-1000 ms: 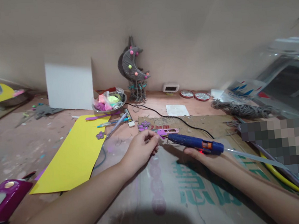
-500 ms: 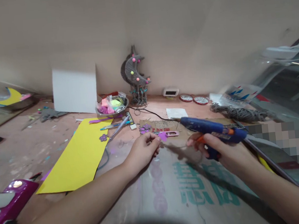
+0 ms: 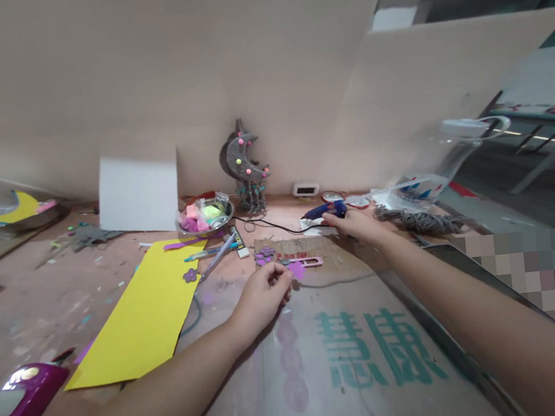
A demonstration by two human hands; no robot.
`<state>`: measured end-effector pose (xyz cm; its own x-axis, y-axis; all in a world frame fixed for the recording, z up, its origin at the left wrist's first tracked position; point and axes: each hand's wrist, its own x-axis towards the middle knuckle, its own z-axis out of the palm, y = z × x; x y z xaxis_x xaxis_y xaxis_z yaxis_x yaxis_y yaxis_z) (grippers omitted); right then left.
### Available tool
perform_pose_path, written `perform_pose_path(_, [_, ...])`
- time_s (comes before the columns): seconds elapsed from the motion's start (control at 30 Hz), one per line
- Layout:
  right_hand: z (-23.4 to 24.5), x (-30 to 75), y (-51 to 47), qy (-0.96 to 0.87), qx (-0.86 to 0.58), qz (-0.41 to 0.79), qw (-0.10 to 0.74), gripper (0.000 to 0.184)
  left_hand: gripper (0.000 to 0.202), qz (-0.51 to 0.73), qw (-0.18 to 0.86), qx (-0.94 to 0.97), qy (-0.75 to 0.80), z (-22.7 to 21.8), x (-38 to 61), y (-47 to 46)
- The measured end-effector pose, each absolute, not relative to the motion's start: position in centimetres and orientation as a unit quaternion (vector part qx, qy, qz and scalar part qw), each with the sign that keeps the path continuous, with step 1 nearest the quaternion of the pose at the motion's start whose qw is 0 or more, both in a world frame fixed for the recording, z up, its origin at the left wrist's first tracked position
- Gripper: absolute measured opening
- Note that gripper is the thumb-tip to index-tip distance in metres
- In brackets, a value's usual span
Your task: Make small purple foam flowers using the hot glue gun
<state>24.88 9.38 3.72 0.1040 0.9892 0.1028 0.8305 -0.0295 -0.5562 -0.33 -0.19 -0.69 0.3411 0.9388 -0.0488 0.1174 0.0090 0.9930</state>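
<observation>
My left hand (image 3: 268, 292) pinches a small purple paper flower (image 3: 297, 270) between thumb and fingertips, just above the table. Reaching far forward, my right hand (image 3: 352, 223) is closed on the blue hot glue gun (image 3: 327, 210), down at the white sheet (image 3: 311, 225) near the wall; its fingers are partly hidden. A brown cardboard piece (image 3: 346, 257) lies between the hands, with a pink utility knife (image 3: 312, 261) and several purple flowers (image 3: 265, 255) on it. Another purple flower (image 3: 190, 275) is at the edge of the yellow sheet (image 3: 140, 313).
A grey moon-shaped ornament (image 3: 243, 162) stands against the wall beside a metal bowl (image 3: 206, 231) of colourful clay. Pens (image 3: 218, 256) lie in front of it. A clear jug (image 3: 449, 159) and grey yarn (image 3: 416, 221) are at right, a magenta tool (image 3: 28, 402) at lower left.
My right hand has carried the glue gun forward, away from the flower, and down to the white sheet. My left hand still holds the flower. The view has tilted slightly upward.
</observation>
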Motion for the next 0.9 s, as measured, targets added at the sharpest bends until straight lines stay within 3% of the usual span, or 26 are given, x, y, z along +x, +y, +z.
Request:
perform_pose_path(0.33, [3.2,20.6,12.9,-0.673,-0.662,0.179,0.276,0.039,0.024,0.366,0.555,0.604,0.440,-0.8,-0.2,-0.1])
perform_pose_path(0.57, [4.4,23.3,12.0,-0.675,-0.660,0.153,0.292,0.035,0.024,0.366,0.560,0.596,0.444,-0.8,-0.1,-0.1])
perform_pose_path(0.9, [1.3,24.2,12.0,-0.637,-0.676,0.184,0.323,0.032,0.024,0.374,0.553,0.603,0.438,-1.0,0.0,0.0])
